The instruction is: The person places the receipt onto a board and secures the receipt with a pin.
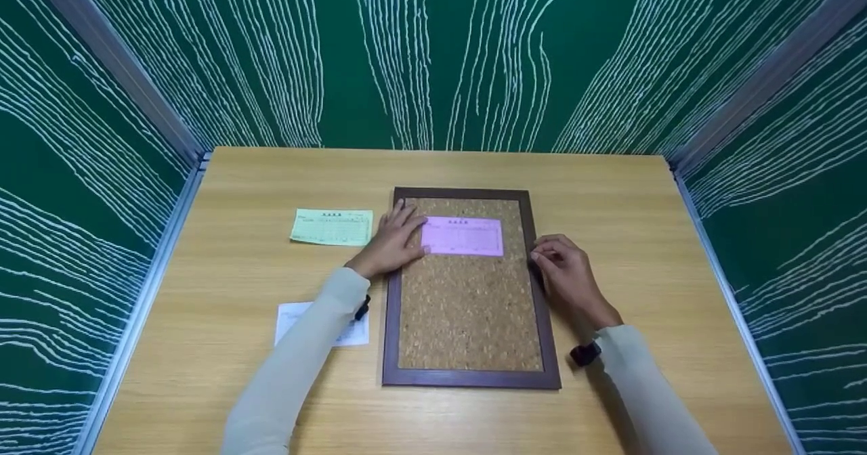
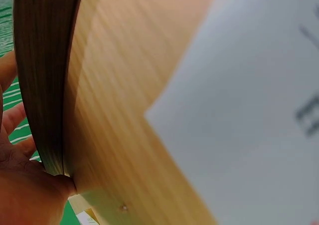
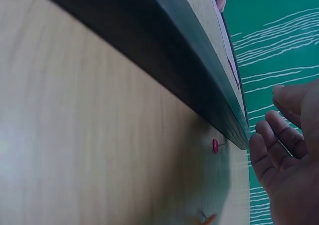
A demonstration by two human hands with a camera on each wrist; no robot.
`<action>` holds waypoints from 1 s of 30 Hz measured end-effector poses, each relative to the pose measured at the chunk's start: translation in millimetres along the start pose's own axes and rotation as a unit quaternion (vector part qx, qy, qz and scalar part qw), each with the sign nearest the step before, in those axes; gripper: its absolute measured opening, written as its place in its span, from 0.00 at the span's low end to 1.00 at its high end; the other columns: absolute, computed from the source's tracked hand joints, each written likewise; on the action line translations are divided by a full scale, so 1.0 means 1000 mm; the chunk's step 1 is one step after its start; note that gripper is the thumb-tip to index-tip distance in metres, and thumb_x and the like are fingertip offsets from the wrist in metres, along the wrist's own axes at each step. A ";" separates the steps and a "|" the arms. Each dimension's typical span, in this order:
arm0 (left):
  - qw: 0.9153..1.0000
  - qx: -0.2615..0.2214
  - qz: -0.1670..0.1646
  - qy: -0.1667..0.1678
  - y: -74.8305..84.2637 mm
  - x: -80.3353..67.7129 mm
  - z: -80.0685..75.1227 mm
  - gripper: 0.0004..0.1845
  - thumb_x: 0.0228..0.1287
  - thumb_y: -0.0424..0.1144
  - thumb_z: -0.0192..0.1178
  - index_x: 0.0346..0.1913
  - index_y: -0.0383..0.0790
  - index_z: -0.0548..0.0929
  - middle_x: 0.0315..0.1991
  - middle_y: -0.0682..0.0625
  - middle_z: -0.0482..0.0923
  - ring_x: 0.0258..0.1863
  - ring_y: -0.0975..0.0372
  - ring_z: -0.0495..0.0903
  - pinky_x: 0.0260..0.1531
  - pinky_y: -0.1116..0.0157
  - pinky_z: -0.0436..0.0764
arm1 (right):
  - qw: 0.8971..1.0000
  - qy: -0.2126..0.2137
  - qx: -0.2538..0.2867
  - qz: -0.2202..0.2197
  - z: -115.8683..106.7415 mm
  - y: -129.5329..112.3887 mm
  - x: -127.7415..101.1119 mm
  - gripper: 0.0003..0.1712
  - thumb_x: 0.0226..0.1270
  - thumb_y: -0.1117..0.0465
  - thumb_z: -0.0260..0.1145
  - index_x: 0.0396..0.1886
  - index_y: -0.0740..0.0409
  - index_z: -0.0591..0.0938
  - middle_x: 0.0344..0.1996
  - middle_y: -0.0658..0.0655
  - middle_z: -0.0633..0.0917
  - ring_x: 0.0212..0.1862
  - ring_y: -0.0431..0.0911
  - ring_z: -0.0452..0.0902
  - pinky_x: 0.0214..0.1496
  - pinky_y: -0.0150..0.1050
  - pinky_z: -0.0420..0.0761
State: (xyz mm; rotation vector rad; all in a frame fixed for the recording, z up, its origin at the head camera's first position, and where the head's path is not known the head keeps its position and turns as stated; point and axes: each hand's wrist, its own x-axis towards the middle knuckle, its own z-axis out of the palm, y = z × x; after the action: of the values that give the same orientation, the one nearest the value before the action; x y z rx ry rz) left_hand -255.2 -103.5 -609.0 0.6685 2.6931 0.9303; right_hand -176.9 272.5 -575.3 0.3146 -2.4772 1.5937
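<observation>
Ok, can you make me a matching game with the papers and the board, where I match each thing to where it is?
Things:
1. pink slip
2. green slip
3. white paper
4. red pushpin

Places:
A. partly under the left sleeve
B. on the table beside the frame's right edge
C. on the cork board, under the left hand's fingertips
D. flat on the table, left of the board

Pairs: 1-C, 2-D, 3-A, 4-B
</observation>
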 end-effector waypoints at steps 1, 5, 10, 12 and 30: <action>1.000 -0.002 0.000 0.001 0.000 0.000 0.000 0.41 0.79 0.59 0.61 0.86 0.46 0.66 0.91 0.42 0.44 0.90 0.48 0.29 0.86 0.40 0.34 | 1.000 -0.002 0.002 0.001 0.001 0.000 0.001 0.04 0.74 0.79 0.69 0.44 0.80 0.86 0.53 0.77 0.85 0.47 0.56 0.85 0.48 0.21 0.83; 1.000 -0.005 0.003 0.000 -0.001 0.000 0.001 0.41 0.79 0.60 0.61 0.86 0.45 0.66 0.91 0.42 0.44 0.90 0.47 0.29 0.86 0.40 0.33 | 1.000 -0.006 0.006 0.004 0.004 0.000 0.003 0.04 0.75 0.79 0.68 0.44 0.81 0.86 0.53 0.78 0.84 0.48 0.61 0.85 0.48 0.22 0.83; 1.000 -0.003 0.000 -0.003 -0.002 0.000 0.002 0.41 0.79 0.60 0.61 0.87 0.46 0.66 0.91 0.43 0.43 0.90 0.48 0.29 0.86 0.41 0.33 | 1.000 -0.009 0.010 0.003 0.007 -0.001 0.006 0.04 0.75 0.80 0.67 0.44 0.81 0.85 0.53 0.78 0.84 0.49 0.63 0.84 0.50 0.22 0.83; 1.000 -0.002 0.000 -0.003 -0.003 0.000 0.002 0.41 0.79 0.59 0.61 0.87 0.46 0.66 0.91 0.43 0.44 0.90 0.48 0.29 0.86 0.40 0.34 | 1.000 -0.010 0.011 0.002 0.008 -0.001 0.008 0.03 0.75 0.80 0.67 0.44 0.81 0.85 0.52 0.78 0.84 0.50 0.63 0.84 0.50 0.22 0.82; 1.000 0.010 -0.008 -0.008 -0.004 0.002 0.002 0.41 0.80 0.59 0.61 0.87 0.48 0.65 0.92 0.45 0.43 0.90 0.50 0.27 0.87 0.42 0.32 | 0.999 -0.039 0.010 0.009 0.022 0.027 0.036 0.04 0.78 0.74 0.69 0.43 0.73 0.87 0.53 0.70 0.86 0.52 0.54 0.80 0.46 0.24 0.77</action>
State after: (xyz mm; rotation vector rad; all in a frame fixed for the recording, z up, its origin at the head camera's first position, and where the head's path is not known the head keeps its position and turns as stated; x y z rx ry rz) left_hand -257.6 -103.6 -613.3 0.6547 2.6937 0.8921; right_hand -219.5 260.8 -598.2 0.3653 -2.5307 1.6435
